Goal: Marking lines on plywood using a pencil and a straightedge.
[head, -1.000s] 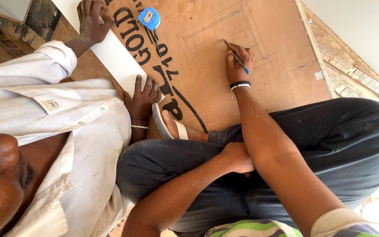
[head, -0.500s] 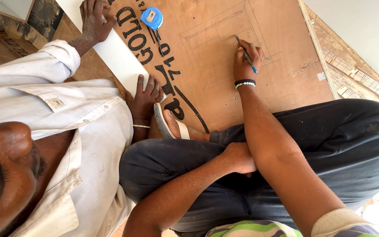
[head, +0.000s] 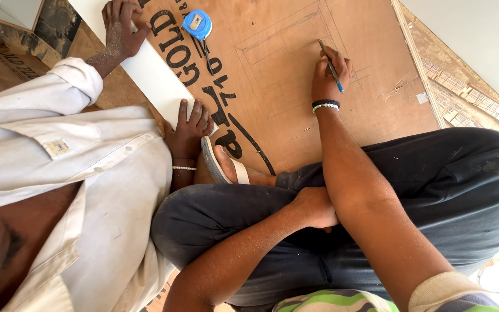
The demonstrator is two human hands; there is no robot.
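My right hand (head: 329, 74) grips a blue pen (head: 332, 70) with its tip on a brown plywood sheet (head: 371, 98), at the edge of pencil-drawn rectangles (head: 284, 52). A beaded band sits on that wrist. My left hand (head: 314, 208) rests curled on my dark trouser leg (head: 434, 185), tucked under my right forearm, holding nothing. My sandalled foot (head: 226, 166) lies on the sheet.
A co-worker in a white shirt (head: 70, 173) crouches at the left, with both hands (head: 189, 130) pressing a long white strip (head: 157, 81) against the sheet. A blue tape measure (head: 197, 24) lies near the top. A pale wall (head: 469, 34) borders the right.
My right hand has slid the pen a little further along the drawn line. The co-worker's head has dropped toward the lower left. My left hand has stayed put.
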